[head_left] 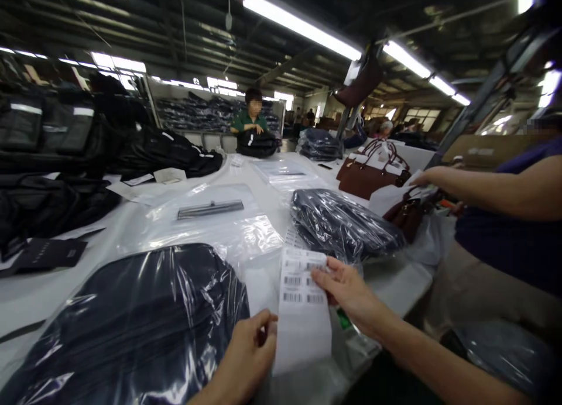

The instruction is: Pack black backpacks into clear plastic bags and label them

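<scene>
1. Left hand (252,349): bottom center, palm down, by the left edge of the label sheet (305,329). Fingers curled, thumb and index tips near each other; can't tell if they grip the sheet.
2. Right hand (351,297): right of lower center, fingers clamped on the upper right edge of the label sheet.
3. Label sheet: lower center, between the hands, white, barcode labels on upper part, lower part blank. Print too small to read.
4. Navy bag (149,317) in clear plastic: lower left, flat on the tabletop (395,279), just left of the left hand.
5. Dark wrapped bag (342,220): right of center, beyond the right hand.
6. Clear plastic sleeves (219,235): center, left of the dark wrapped bag; dark strip (211,209) shows there.
7. Black bags (171,150): piled at left; black card (55,253) and white papers (140,180) near them.
8. Brown handbag (373,174): right of center, handles up.
9. Person in green (252,121): upper center, hands on a black bag (257,143).
10. Person in purple (509,218): right edge, arm reaching to white paper (389,197) by the brown handbag.
</scene>
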Motion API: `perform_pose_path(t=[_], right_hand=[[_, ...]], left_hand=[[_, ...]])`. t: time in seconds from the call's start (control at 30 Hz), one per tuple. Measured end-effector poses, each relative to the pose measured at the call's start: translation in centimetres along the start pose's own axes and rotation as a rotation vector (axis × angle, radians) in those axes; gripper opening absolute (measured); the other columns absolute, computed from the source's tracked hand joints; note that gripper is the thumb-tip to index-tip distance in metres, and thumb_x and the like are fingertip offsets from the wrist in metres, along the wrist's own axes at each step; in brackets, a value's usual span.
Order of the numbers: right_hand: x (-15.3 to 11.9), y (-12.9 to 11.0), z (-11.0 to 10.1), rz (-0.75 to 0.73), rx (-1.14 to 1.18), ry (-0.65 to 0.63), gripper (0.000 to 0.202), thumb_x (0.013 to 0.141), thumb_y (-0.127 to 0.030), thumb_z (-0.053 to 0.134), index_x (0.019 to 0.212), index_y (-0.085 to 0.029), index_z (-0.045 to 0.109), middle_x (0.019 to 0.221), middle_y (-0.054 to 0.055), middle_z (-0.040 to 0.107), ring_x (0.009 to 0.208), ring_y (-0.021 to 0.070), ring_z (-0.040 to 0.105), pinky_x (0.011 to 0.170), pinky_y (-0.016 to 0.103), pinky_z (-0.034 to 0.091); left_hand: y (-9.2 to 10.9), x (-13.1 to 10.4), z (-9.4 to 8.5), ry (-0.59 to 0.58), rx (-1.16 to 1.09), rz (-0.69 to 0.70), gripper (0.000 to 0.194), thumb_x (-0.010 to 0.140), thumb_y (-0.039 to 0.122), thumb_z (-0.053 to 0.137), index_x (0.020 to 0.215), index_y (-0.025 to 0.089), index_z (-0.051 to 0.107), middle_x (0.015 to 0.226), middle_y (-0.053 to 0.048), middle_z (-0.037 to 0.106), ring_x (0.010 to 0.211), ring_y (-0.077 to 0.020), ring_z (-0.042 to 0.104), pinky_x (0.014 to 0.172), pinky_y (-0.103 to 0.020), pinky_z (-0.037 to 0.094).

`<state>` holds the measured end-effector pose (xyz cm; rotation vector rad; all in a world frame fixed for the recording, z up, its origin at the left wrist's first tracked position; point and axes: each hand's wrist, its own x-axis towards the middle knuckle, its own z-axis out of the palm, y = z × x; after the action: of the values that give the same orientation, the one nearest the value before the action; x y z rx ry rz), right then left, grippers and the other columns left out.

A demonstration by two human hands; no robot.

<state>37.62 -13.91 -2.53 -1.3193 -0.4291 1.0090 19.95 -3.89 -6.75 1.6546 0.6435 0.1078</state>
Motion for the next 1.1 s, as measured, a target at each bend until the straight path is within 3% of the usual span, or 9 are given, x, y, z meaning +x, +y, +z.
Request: perform_pose_path(t=[0.13,0.23,0.3,0.4,0.47,0.6,0.73,0.93,1.1], right_hand=[[5.5,-3.6,0.1,-0.169,-0.059,0.061,0.05,0.061,-0.05,0.076,0.093,-0.015,0.062,0.073,0.005,0.071,0.062,0.0178,0.066,0.053,0.026,0.051],[7.5,-4.1,0.6,-0.16,-0.137,-0.027,0.049,0.061,-0.052,0.075,0.089,-0.013,0.063,0.069,0.004,0.07,0.061,0.0168,0.065,0.052,0.024,0.048],[8.4,-3.6,1.0,-0.161,-0.154,-0.077,0.049,0.061,-0.051,0.075,0.089,-0.013,0.062,0.067,0.003,0.069,0.059,0.0153,0.064,0.051,0.023,0.046],[9.4,-2.8,1.4,-0.167,-0.209,-0.098,0.048,0.061,-0.052,0.074,0.088,-0.015,0.058,0.06,-0.001,0.065,0.051,0.0124,0.058,0.048,0.022,0.042],[9.9,-2.6,1.2,-0.176,-0.24,-0.054,0.052,0.063,-0.055,0.071,0.092,-0.017,0.052,0.054,-0.004,0.061,0.046,0.0114,0.054,0.046,0.021,0.038],[10.0,-2.6,0.0,-0.181,-0.161,-0.097,0.056,0.068,-0.054,0.069,0.104,-0.02,0.043,0.057,-0.007,0.059,0.053,0.0106,0.054,0.053,0.022,0.04],[9.9,-2.5,-1.1,-0.148,-0.143,-0.196,0.049,0.061,-0.04,0.079,0.097,-0.017,0.055,0.074,-0.001,0.064,0.069,0.0117,0.06,0.066,0.023,0.044],[10.7,-1.9,-1.5,-0.151,-0.17,-0.124,0.045,0.056,-0.039,0.081,0.091,-0.017,0.064,0.069,-0.001,0.065,0.068,0.0141,0.061,0.067,0.027,0.048],[11.1,-1.0,-1.9,-0.128,-0.132,-0.187,0.046,0.058,-0.034,0.081,0.097,-0.017,0.065,0.078,0.002,0.068,0.077,0.0164,0.064,0.073,0.028,0.049]], left_hand=[[0.3,2.8,-3.2,0.089,0.005,0.127,0.039,0.064,0.037,0.066,0.1,0.021,0.059,0.097,-0.006,0.067,0.086,-0.0248,0.063,0.08,-0.032,0.049],[2.9,4.9,-6.5,0.368,-0.072,0.198,0.048,0.076,0.042,0.053,0.117,0.02,0.043,0.117,-0.013,0.057,0.1,-0.024,0.06,0.089,-0.035,0.045],[4.9,6.4,-7.6,0.364,-0.093,0.238,0.057,0.077,0.047,0.055,0.124,0.022,0.034,0.117,-0.013,0.055,0.099,-0.0235,0.06,0.086,-0.036,0.046],[6.8,8.7,-7.0,0.062,-0.267,0.234,0.075,0.068,0.043,0.07,0.127,0.023,0.028,0.098,-0.009,0.063,0.082,-0.0212,0.065,0.075,-0.033,0.05],[7.0,10.1,-6.1,-0.016,-0.435,0.202,0.07,0.063,0.039,0.075,0.118,0.021,0.035,0.08,-0.004,0.066,0.071,-0.0192,0.064,0.067,-0.029,0.049],[6.3,11.6,-5.2,0.063,-0.501,0.177,0.048,0.063,0.035,0.076,0.098,0.019,0.046,0.073,-0.001,0.067,0.067,-0.0159,0.063,0.063,-0.024,0.048],[5.5,12.4,-5.4,0.044,-0.468,0.197,0.04,0.068,0.032,0.073,0.098,0.019,0.051,0.075,0.0,0.066,0.068,-0.0139,0.062,0.063,-0.022,0.047],[4.3,13.0,-5.3,0.019,-0.353,0.252,0.057,0.063,0.023,0.077,0.114,0.019,0.053,0.095,-0.003,0.067,0.088,-0.0186,0.061,0.075,-0.026,0.049],[3.7,13.2,-5.2,0.052,-0.291,0.206,0.059,0.061,0.018,0.076,0.116,0.018,0.054,0.097,-0.005,0.067,0.09,-0.0208,0.061,0.077,-0.028,0.049]])
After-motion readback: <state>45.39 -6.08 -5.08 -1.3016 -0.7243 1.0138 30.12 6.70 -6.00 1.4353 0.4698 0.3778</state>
